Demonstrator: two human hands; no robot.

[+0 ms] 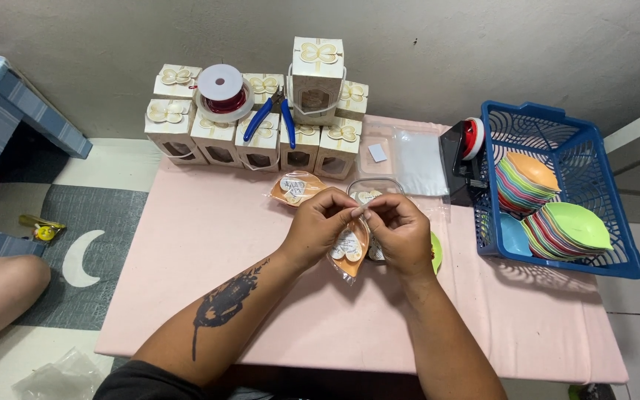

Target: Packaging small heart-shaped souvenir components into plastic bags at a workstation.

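1. Over the middle of the pink table (209, 296), my left hand (318, 226) and right hand (401, 233) meet, fingertips pressed together, pinching the top edge of a clear plastic bag (350, 255) that hangs between them
2. Inside that bag sits an orange leaf-shaped dish (355, 259) with a white heart-shaped tag on it; the bag's lower tip points down toward me
3. Just under my right hand a green leaf-shaped dish (436, 252) shows only its edge, and I cannot tell what lies in it
4. Just beyond my hands lies a second bagged orange dish (295, 187), flat on the table, with a white tag on top; beside it stands a clear plastic tub (374, 187) holding pale pieces too small to make out
5. To my right, the blue plastic basket (601, 148) hangs slightly off the table edge; in it are stacks of many-coloured leaf dishes, one topped orange (531, 170), one topped green (575, 226), and a blue dish low in the corner
6. Touching the basket's left wall is a black tape dispenser (457, 159) with a red roll, and next to it a sheet of clear bags (416, 159)
7. Farthest off, against the wall, white gift boxes (261, 144) with gold bows stand in rows, one stacked higher; a spool of red wire (221, 92) and blue-handled pliers (275, 115) rest on top of them
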